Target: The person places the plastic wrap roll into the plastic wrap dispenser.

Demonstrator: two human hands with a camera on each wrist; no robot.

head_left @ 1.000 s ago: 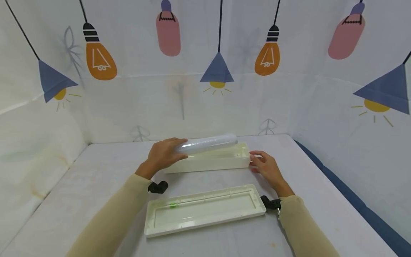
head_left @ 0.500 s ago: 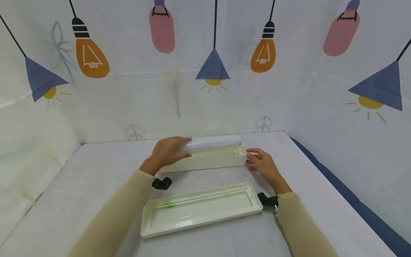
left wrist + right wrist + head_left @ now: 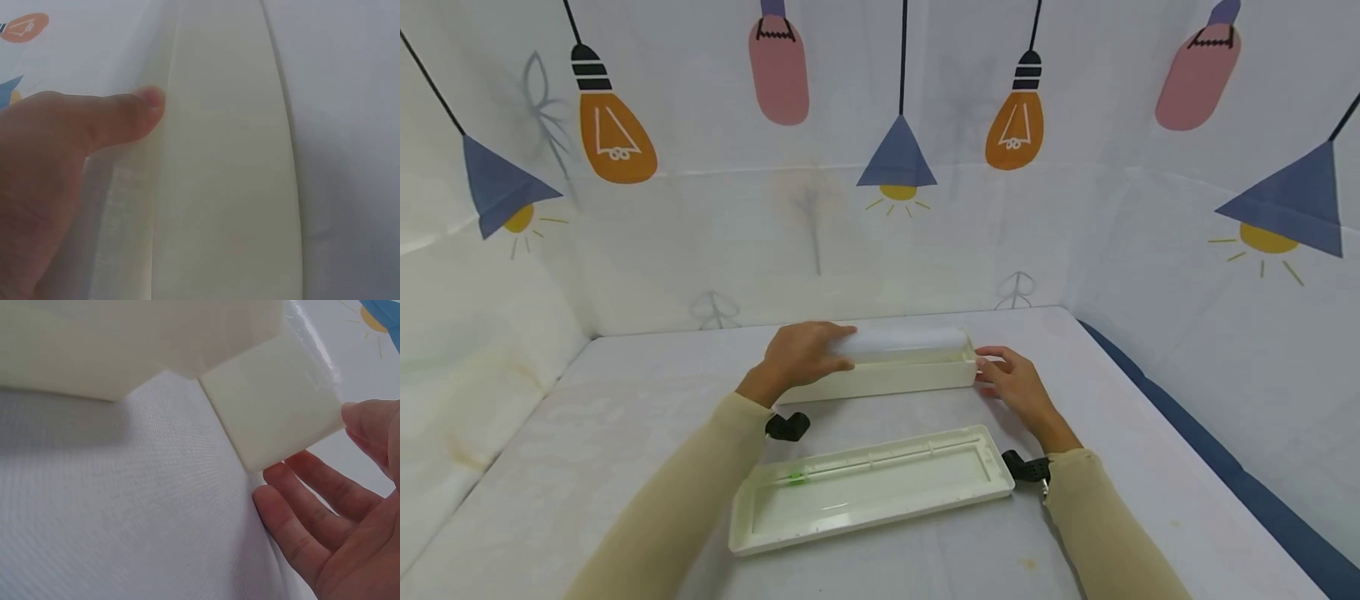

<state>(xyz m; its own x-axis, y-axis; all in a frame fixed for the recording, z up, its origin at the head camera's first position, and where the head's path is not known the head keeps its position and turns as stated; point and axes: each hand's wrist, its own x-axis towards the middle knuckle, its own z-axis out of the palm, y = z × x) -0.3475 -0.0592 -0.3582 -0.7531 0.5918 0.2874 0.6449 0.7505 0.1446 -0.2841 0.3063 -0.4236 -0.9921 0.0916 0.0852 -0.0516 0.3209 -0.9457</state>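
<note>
In the head view, a roll of cling film (image 3: 902,340) lies lengthwise in a long cream box (image 3: 895,381) near the back of the table. My left hand (image 3: 805,354) grips the roll's left end from above, its thumb at the box's front rim; the other fingers are hidden. At the opposite end, my right hand (image 3: 1015,383) holds the box's end wall, thumb on the upper edge and fingers near the lower corner in the right wrist view. Closer to me lies the cream lid (image 3: 880,500), inner side up, with a rail carrying a green slider (image 3: 797,478).
A white cloth covers the table (image 3: 587,467). White curtains (image 3: 722,233) printed with lamps and bulbs hang behind it and at both sides. Black wrist straps (image 3: 788,427) sit at both cuffs, the right one close to the lid's right end.
My left hand has lowered the roll from a tilt above the box down into it. The right hand stays at the box's end, and the lid has not moved; the head view shifted slightly.
</note>
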